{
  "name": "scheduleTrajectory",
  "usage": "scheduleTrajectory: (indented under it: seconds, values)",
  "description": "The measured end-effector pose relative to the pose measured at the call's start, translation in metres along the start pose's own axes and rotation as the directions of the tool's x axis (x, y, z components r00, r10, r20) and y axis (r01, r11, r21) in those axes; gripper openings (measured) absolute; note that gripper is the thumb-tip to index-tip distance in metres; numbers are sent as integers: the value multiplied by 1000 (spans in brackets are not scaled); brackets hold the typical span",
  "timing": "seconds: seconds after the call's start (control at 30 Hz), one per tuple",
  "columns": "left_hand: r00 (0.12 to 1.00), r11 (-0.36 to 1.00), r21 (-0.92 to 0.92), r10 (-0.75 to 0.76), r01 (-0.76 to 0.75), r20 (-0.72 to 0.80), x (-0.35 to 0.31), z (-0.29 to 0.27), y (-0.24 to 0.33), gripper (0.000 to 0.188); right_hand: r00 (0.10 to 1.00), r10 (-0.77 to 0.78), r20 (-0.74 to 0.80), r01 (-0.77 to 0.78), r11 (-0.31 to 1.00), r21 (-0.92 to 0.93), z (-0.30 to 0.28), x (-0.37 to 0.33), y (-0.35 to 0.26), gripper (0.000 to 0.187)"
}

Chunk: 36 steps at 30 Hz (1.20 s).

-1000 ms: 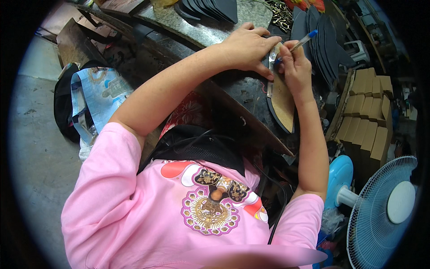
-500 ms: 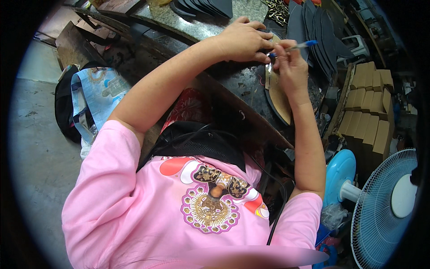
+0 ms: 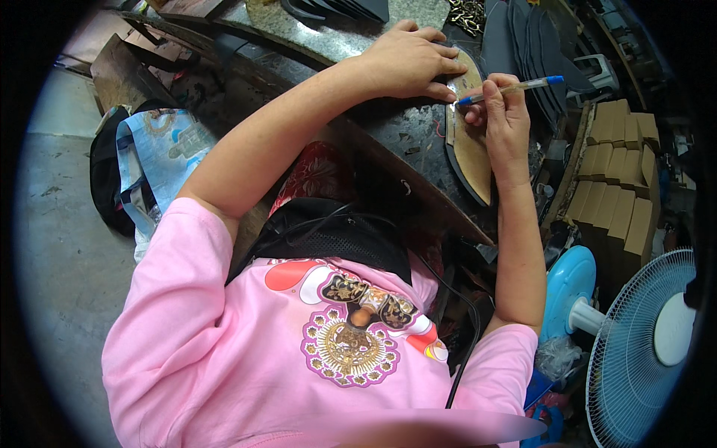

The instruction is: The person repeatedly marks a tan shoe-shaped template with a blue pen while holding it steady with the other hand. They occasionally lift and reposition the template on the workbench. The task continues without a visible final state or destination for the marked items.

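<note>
A tan, curved flat template (image 3: 472, 153) lies on the dark worktable, with a dark flat piece (image 3: 461, 179) showing along its edge underneath. My left hand (image 3: 412, 63) rests on the template's far part, fingers spread and pressing down, holding nothing. In my right hand (image 3: 508, 123) is a clear ballpoint pen (image 3: 532, 84) with blue ends, pinched between thumb and fingers. Its blue tip end meets the template's left side, just beside my left thumb. Whether the tip touches the surface I cannot tell.
Stacked dark curved sheets (image 3: 534, 56) lie beyond my right hand, near a gold chain (image 3: 467, 16). More dark pieces (image 3: 351, 10) sit on a grey stone slab (image 3: 314, 33). Cardboard boxes (image 3: 609, 164) and a fan (image 3: 635, 351) stand at the right.
My right hand has shifted right and slightly nearer me, and the pen now shows more of its length. My left hand still lies on the template with its fingers spread.
</note>
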<state>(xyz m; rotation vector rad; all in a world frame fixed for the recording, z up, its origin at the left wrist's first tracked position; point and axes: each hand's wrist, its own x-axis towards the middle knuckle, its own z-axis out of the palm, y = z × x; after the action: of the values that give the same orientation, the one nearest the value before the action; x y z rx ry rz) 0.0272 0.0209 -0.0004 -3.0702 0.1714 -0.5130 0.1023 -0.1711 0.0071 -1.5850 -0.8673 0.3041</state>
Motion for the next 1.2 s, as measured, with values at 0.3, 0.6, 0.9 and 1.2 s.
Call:
scheduleTrajectory:
  seconds: [0.3, 0.6, 0.9, 1.2]
  values:
    - [990, 996, 80, 51, -40, -135, 0, 12, -3, 64, 977, -200, 70, 211, 885, -416, 12, -10, -13, 13]
    - [993, 999, 18, 42, -40, -111, 2, 17, -3, 61, 991, 130, 26, -129, 991, -28, 2, -17, -10, 13]
    - [992, 999, 22, 42, -39, -118, 2, 17, -3, 61, 951, -251, 183, 307, 849, -430, 2, -35, -13, 9]
    - [997, 1000, 20, 10, -8, -82, 2, 17, 1, 72, 994, -110, 17, 110, 956, -272, 7, -37, -16, 11]
